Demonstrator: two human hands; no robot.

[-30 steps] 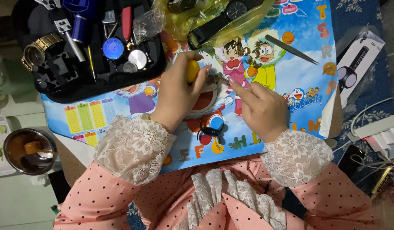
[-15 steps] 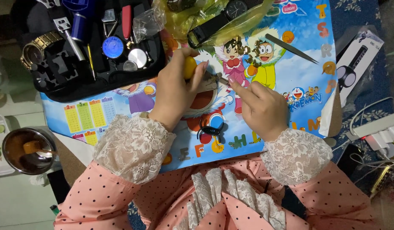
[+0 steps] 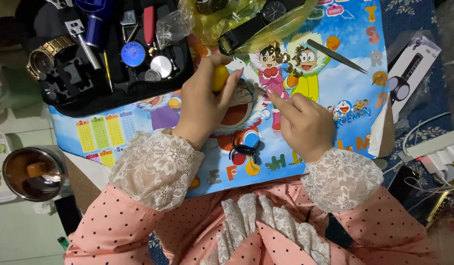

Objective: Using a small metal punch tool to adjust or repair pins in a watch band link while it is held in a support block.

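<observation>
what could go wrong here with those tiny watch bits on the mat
1. The loose gold watch links lie unboxed on the glossy cartoon mat, just beyond the right hand; a nudge could scatter them.
2. The pointed tweezers lie bare nearby and might prick a reaching finger.
3. The left hand pinches a small yellow tool; if it slips, it may scratch whatever part sits under the fingers, which I cannot see clearly.

The tool tray point(image 3: 79, 93) sits on the far left part of the poster point(image 3: 344, 105), and the tweezers point(image 3: 337, 56) lie on its far right part. Both hands rest between them, left hand point(image 3: 205, 105) beside right hand point(image 3: 305, 125). A bowl point(image 3: 28, 174) sits off the poster, to the left.
</observation>
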